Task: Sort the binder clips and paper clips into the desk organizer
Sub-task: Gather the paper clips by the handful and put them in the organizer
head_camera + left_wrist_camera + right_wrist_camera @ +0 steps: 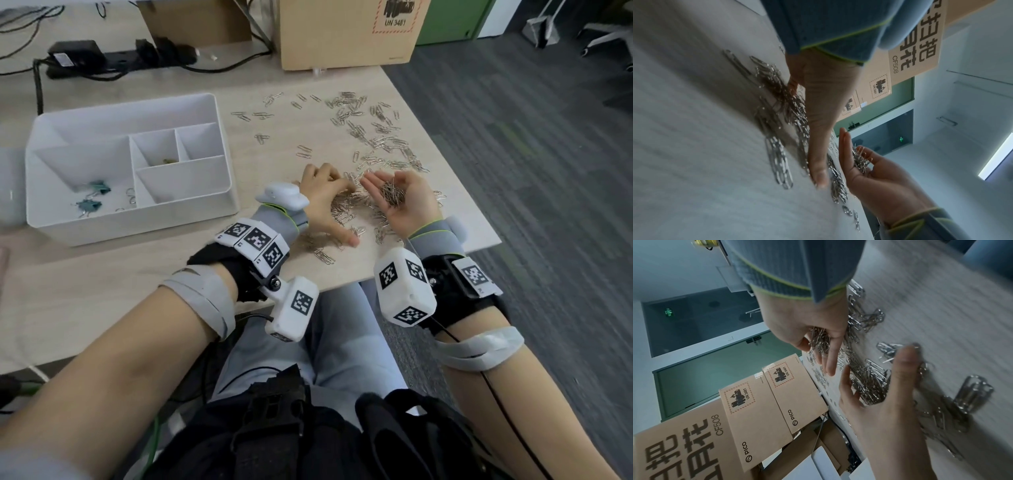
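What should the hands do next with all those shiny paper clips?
Probably the left hand, lying spread on the heap of paper clips, should sweep a few more into the right hand. That palm is turned up beside the heap and already cups a bundle of clips. Many are still scattered on the table, and the organizer holds only a few.

The head view looks steeply down from above the surface (pixel 102 281), taking in the whole paper clip pile (pixel 352 205) and the desk organizer (pixel 130 164) beyond it. Each wrist view sits low and close beside that pile (pixel 781 100) (pixel 869 382), looking across it. All three views share the pile.
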Motion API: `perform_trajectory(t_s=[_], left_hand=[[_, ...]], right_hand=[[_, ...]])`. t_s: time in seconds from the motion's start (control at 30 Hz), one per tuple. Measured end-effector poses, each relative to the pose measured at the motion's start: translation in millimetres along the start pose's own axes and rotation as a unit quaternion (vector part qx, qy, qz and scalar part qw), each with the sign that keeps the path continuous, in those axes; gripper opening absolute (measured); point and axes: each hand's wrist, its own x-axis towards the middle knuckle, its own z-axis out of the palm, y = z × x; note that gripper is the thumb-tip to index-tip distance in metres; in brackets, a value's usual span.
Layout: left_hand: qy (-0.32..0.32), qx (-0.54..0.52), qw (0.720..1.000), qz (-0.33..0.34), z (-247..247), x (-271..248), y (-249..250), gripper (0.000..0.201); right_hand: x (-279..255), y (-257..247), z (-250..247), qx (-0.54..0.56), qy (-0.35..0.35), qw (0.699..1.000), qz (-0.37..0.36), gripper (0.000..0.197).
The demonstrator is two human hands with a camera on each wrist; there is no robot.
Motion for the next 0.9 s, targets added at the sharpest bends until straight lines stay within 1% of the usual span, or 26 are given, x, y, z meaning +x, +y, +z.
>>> perform_trajectory(t_s=[0.1, 0.2, 0.27, 0.4, 0.5, 0.77, 0.83, 0.9], left_hand=[[0.011, -0.05, 0.999, -0.005, -3, 4, -4, 0.077], [0.028, -0.073, 0.997, -0.002, -6, 10, -9, 0.048], [0.043, -0.085, 0.995, -0.005, -7, 13, -11, 0.037], [0.065, -0.105, 0.992, -0.017, -11, 20, -14, 0.029], [0.062, -0.1, 0.993, -0.011, -13, 25, -16, 0.027], [0.085, -0.152, 0.985, -0.008, -15, 34, -22, 0.022], [0.09, -0.175, 0.98, -0.013, -17, 35, -22, 0.02], [0.102, -0.217, 0.97, -0.03, -18, 35, -22, 0.016]], right_hand=[[0, 0, -2, 0.007, 0.003, 1.0, -0.001, 0.023], [1, 1, -2, 0.017, 0.01, 1.0, -0.007, 0.019], [2, 2, -1, 0.018, 0.012, 1.0, -0.009, 0.019], [5, 5, 1, 0.017, 0.014, 1.0, 0.0, 0.02], [5, 5, 4, 0.011, 0.016, 1.0, 0.009, 0.021], [10, 1, 8, 0.015, 0.031, 0.999, 0.03, 0.027], [12, 0, 9, 0.006, 0.031, 0.999, 0.039, 0.029], [14, -1, 10, 0.004, 0.03, 0.998, 0.047, 0.029]])
